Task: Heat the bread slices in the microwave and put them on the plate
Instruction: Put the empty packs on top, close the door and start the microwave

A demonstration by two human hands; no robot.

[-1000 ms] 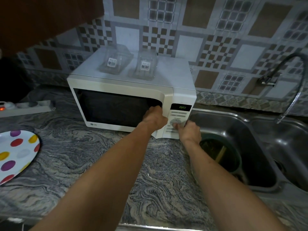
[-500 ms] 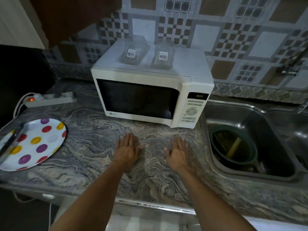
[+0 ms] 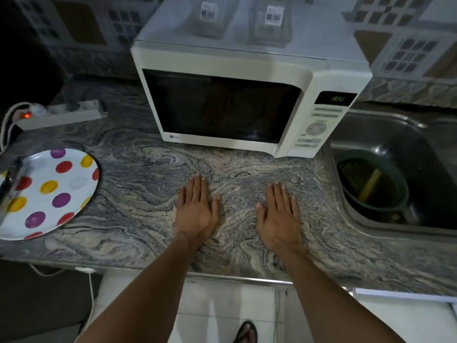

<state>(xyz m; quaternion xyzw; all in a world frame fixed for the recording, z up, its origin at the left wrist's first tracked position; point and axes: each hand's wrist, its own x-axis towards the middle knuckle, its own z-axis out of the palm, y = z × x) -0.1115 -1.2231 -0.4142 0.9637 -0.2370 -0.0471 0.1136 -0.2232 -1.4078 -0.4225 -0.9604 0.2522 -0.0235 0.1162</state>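
A white microwave (image 3: 247, 100) stands at the back of the marbled counter with its door closed and green digits lit on its display (image 3: 337, 98). Its window is dark, so I cannot see inside; no bread slices show. A white plate with coloured dots (image 3: 57, 194) lies at the counter's left end, and tongs (image 3: 11, 186) rest across its left side. My left hand (image 3: 196, 211) and my right hand (image 3: 278, 214) lie flat, palms down, on the counter in front of the microwave. Both hold nothing.
Two clear plastic containers (image 3: 210, 16) sit on top of the microwave. A power strip (image 3: 59, 115) with a red light lies at the back left. A steel sink (image 3: 395, 169) on the right holds a dark bowl (image 3: 371, 186). The counter's front edge is just behind my wrists.
A second ago my left hand was at the microwave door and my right on its control panel. Both hands came down flat onto the counter, and the view has tilted down.
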